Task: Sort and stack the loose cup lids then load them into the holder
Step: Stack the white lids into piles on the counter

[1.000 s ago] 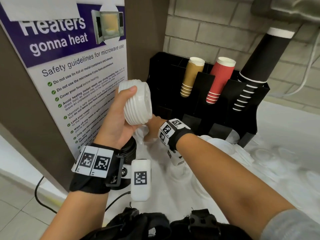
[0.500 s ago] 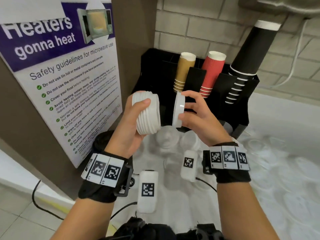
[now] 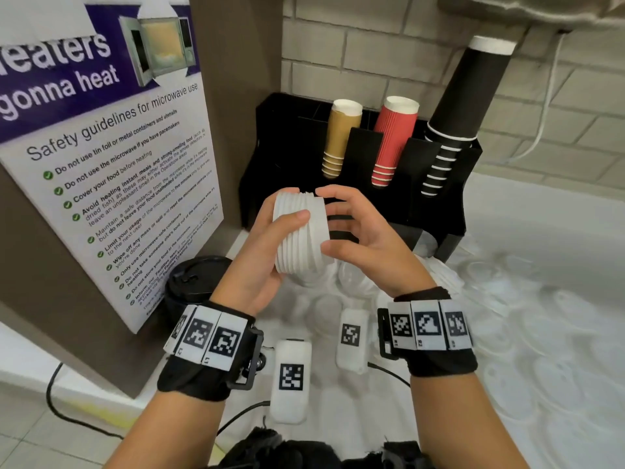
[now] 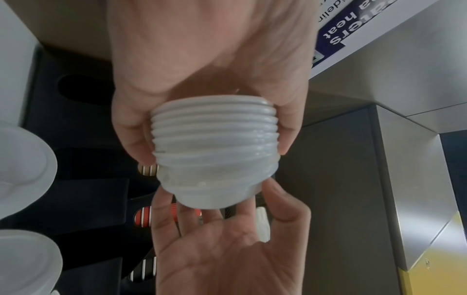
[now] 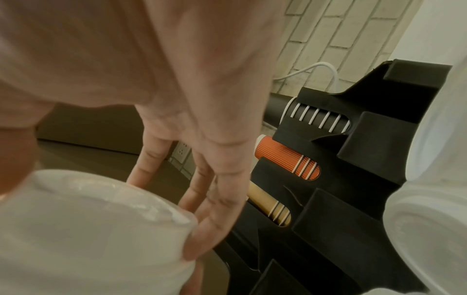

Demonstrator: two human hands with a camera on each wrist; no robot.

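A stack of several white cup lids (image 3: 301, 231) lies on its side in mid-air in front of the black holder (image 3: 439, 211). My left hand (image 3: 287, 220) grips the stack, thumb across the near side and fingers behind. My right hand (image 3: 338, 220) presses on the stack's right end with straight, spread fingers. The left wrist view shows the ribbed stack (image 4: 215, 139) between both hands. In the right wrist view the end lid (image 5: 88, 229) lies against my fingertips (image 5: 202, 239). More loose lids (image 3: 355, 282) lie on the white counter under my hands.
A poster board (image 3: 118, 164) stands close on the left, with a black lidded cup (image 3: 196, 282) at its foot. The holder carries tan (image 3: 338, 137), red (image 3: 394, 137) and black (image 3: 463, 96) cup stacks. Many pale lids (image 3: 507, 333) cover the counter to the right.
My right hand reached down to the counter, came up pinching a single lid, and has now pushed it onto the end of the stack in my left hand.
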